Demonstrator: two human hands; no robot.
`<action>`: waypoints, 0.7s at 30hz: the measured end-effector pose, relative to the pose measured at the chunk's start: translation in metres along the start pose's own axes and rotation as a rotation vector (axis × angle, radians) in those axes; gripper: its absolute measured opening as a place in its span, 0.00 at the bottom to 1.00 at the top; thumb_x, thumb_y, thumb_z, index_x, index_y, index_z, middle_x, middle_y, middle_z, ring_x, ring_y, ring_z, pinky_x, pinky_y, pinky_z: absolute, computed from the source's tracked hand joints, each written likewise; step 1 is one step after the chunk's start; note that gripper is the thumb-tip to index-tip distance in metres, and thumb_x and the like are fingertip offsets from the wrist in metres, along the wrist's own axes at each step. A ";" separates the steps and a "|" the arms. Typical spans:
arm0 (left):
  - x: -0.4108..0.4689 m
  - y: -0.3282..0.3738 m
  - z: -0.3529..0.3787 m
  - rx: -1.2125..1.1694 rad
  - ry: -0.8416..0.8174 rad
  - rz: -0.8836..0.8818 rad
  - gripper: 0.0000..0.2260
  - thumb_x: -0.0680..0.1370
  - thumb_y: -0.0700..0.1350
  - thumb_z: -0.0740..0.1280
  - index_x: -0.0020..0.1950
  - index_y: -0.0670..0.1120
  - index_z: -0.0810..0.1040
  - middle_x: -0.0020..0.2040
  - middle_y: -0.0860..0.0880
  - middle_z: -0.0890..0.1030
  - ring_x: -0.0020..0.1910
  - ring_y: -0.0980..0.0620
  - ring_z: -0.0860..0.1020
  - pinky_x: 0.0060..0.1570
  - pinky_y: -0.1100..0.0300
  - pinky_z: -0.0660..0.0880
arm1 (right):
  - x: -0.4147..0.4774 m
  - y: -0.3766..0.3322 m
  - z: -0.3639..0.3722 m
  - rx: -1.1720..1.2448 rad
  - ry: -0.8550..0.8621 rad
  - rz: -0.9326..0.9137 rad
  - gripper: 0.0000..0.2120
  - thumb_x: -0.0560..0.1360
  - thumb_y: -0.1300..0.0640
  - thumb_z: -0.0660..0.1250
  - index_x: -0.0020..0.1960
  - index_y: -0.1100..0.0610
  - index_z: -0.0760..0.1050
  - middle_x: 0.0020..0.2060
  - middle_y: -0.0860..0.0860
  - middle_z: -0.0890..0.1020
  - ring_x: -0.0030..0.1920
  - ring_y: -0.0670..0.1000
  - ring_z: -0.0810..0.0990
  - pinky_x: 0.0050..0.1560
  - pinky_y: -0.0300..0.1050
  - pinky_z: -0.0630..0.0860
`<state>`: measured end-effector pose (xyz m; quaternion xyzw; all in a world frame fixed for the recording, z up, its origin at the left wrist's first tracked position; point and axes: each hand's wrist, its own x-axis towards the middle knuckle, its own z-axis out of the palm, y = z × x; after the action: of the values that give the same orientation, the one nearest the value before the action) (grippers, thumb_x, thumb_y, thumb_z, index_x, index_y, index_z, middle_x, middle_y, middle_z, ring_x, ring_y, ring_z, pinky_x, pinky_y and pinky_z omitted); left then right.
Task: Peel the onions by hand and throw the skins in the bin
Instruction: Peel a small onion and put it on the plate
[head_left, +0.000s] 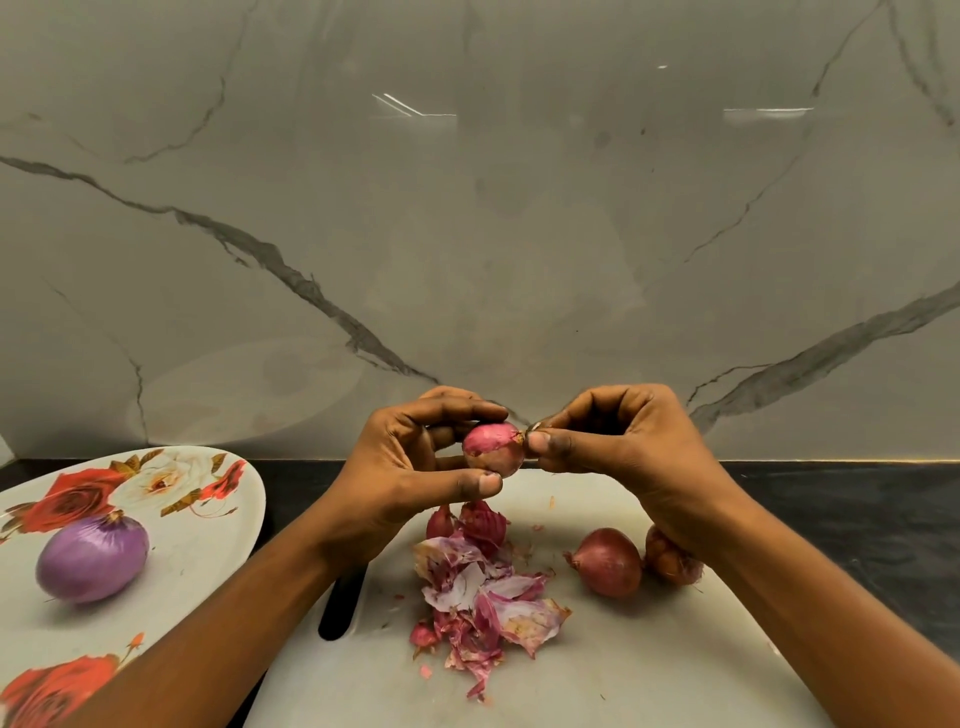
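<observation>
The person is standing at a dark tabletop (857, 499) with a pale cutting board (623, 665) lying on it, against a grey marble-veined wall (467, 234). The left hand (415, 462) is holding a small red onion (492, 448) in the air above the board, its fingers (457, 413) curling over the top and the thumb pressing up from beneath, so the bulb is being gripped between them. The right hand (623, 441) is meeting the onion at its right end, its thumb and forefinger pressed together and pinching a scrap of dry skin at the tip; the remaining fingers are curled inward. The held onion is showing patches of pink outer skin over paler flesh. Directly below the hands, a heap of loose purple and pink onion skins (483, 592) is lying on the board. Two unpeeled onions are resting on the board to the right of the heap: one (607, 562) in plain sight, the other (670, 558) partly hidden behind the right wrist, the two just beside each other. A black handle (340, 605) is showing beneath the left forearm at the board's left edge. To the left, a floral-patterned plate (208, 545) is carrying one peeled purple onion (92, 558).
</observation>
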<state>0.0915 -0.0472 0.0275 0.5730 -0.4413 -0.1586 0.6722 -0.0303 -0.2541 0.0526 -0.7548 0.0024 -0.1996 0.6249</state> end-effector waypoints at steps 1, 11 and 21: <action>0.000 0.000 0.001 0.005 0.010 -0.004 0.21 0.68 0.32 0.80 0.58 0.47 0.86 0.60 0.46 0.83 0.63 0.39 0.82 0.57 0.48 0.82 | 0.000 0.000 0.000 -0.004 -0.008 0.000 0.15 0.64 0.55 0.80 0.46 0.62 0.86 0.40 0.56 0.89 0.43 0.56 0.89 0.46 0.44 0.86; -0.001 0.001 0.005 0.132 0.083 -0.030 0.25 0.65 0.37 0.82 0.62 0.45 0.83 0.59 0.46 0.85 0.60 0.42 0.84 0.54 0.50 0.84 | 0.000 0.005 0.007 -0.023 -0.154 -0.008 0.17 0.74 0.57 0.77 0.62 0.55 0.84 0.53 0.50 0.89 0.52 0.53 0.89 0.52 0.50 0.86; -0.003 0.004 0.002 0.118 0.044 -0.046 0.22 0.70 0.36 0.79 0.63 0.42 0.82 0.58 0.45 0.86 0.59 0.42 0.85 0.54 0.52 0.84 | -0.001 0.009 -0.001 -0.268 -0.109 -0.206 0.16 0.70 0.50 0.77 0.57 0.51 0.87 0.49 0.45 0.89 0.49 0.45 0.88 0.52 0.45 0.85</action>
<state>0.0868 -0.0451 0.0293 0.6250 -0.4218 -0.1350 0.6428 -0.0292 -0.2571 0.0444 -0.8373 -0.0820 -0.2192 0.4942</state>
